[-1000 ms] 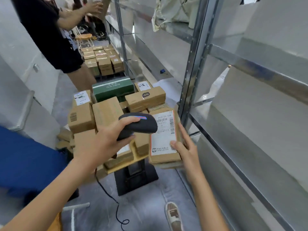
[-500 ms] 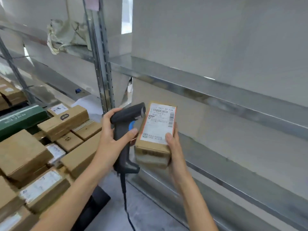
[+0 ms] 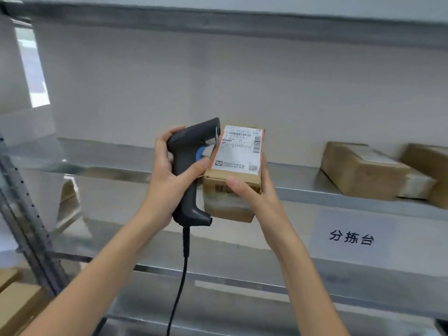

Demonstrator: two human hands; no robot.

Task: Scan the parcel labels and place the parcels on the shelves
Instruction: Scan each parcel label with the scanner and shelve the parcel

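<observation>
My right hand (image 3: 252, 190) grips a small brown cardboard parcel (image 3: 232, 187) from its near end, with the white shipping label (image 3: 240, 149) facing up. My left hand (image 3: 167, 175) is wrapped around the handle of a black barcode scanner (image 3: 191, 166), whose head rests against the parcel's left edge. A black cable (image 3: 180, 275) hangs down from the scanner. Both are held in front of the middle metal shelf (image 3: 97, 161), at about its height.
Two brown parcels (image 3: 361, 170) (image 3: 431, 163) lie on the same shelf at the right. A white sign with black characters (image 3: 351, 238) hangs below that shelf edge. A shelf upright (image 3: 26, 229) stands at the left, with cardboard boxes (image 3: 17, 304) at the bottom left corner.
The view has swung right from the pile of parcels to face the shelving. Both hands carried the scanner and parcel up to the middle shelf, and the scanner now stands upright against the parcel.
</observation>
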